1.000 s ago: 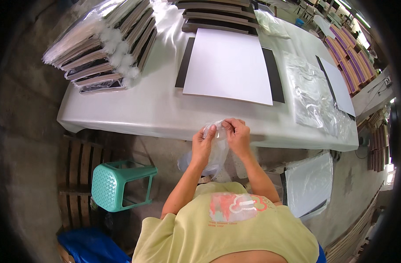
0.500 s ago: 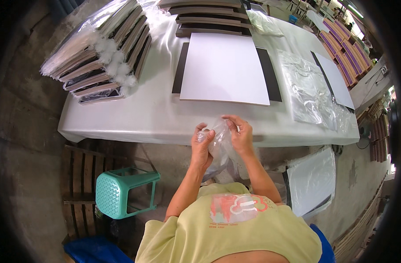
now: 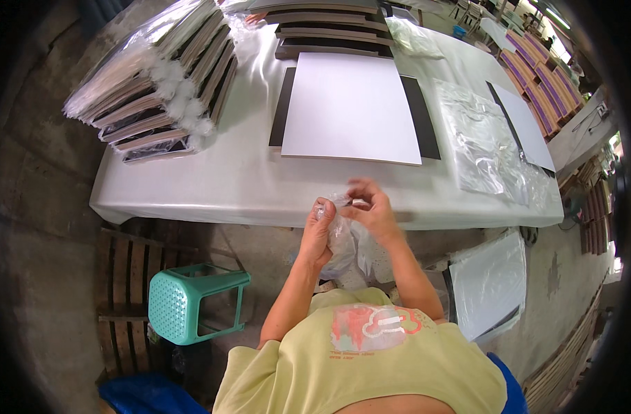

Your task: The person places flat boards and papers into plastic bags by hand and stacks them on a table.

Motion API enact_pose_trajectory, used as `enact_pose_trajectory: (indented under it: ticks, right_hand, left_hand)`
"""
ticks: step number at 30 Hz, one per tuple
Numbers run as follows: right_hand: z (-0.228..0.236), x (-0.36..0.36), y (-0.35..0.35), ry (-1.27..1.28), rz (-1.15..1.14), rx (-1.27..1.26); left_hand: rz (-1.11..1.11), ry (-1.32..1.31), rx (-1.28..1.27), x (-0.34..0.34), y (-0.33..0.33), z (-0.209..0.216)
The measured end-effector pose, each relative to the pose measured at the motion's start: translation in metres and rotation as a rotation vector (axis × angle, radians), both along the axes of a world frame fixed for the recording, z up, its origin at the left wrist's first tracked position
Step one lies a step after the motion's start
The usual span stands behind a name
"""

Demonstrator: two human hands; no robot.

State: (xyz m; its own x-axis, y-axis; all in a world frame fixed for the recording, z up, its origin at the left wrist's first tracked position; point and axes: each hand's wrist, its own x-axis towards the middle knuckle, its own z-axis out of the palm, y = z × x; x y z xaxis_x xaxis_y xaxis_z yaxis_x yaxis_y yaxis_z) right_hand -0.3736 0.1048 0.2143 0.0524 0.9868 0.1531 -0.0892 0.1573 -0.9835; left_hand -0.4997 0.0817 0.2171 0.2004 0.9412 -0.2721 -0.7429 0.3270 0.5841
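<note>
A crumpled clear plastic bag (image 3: pixel 341 248) hangs in front of me, just off the table's near edge. My left hand (image 3: pixel 318 233) is closed round its gathered upper part, thumb on top. On the other side, my right hand (image 3: pixel 376 212) has its fingers curled at the bag's top edge and pinches the film; the fingertips are slightly blurred. Beyond both hands, a white board (image 3: pixel 350 110) lies flat on the table, over a black board (image 3: pixel 421 119) that shows at both sides.
Wrapped boards (image 3: pixel 150 103) are stacked at the table's left, more boards (image 3: pixel 332 34) at its back. A co-worker's hand (image 3: pixel 256 17) shows there. Clear plastic bags (image 3: pixel 477 145) lie on the right. A green stool (image 3: pixel 184 303) and a wrapped panel (image 3: pixel 491 283) are below the table.
My right hand has shifted slightly left, closer to my left hand, and its fingers have curled more. The bag is bunched more tightly in my left hand. A co-worker's hand has appeared at the far side.
</note>
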Motion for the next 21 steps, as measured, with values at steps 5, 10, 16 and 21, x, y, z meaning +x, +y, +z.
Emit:
enact_pose_trajectory:
  ticks: [5, 10, 16, 21]
  right_hand:
    - [-0.005, 0.007, -0.005, -0.231, 0.009, -0.13]
    - [0.0, -0.002, -0.009, 0.215, 0.045, -0.017]
    - [-0.004, 0.004, -0.011, 0.552, 0.16, 0.06]
    - [0.014, 0.07, -0.016, 0.334, -0.186, -0.056]
  left_hand:
    - [0.023, 0.052, 0.017, -0.004, -0.003, -0.022]
    - [0.025, 0.025, -0.089, -0.005, -0.007, 0.001]
    - [0.082, -0.072, -0.1, -0.011, -0.006, -0.006]
    - [0.653, 0.083, -0.137, -0.107, 0.009, -0.06]
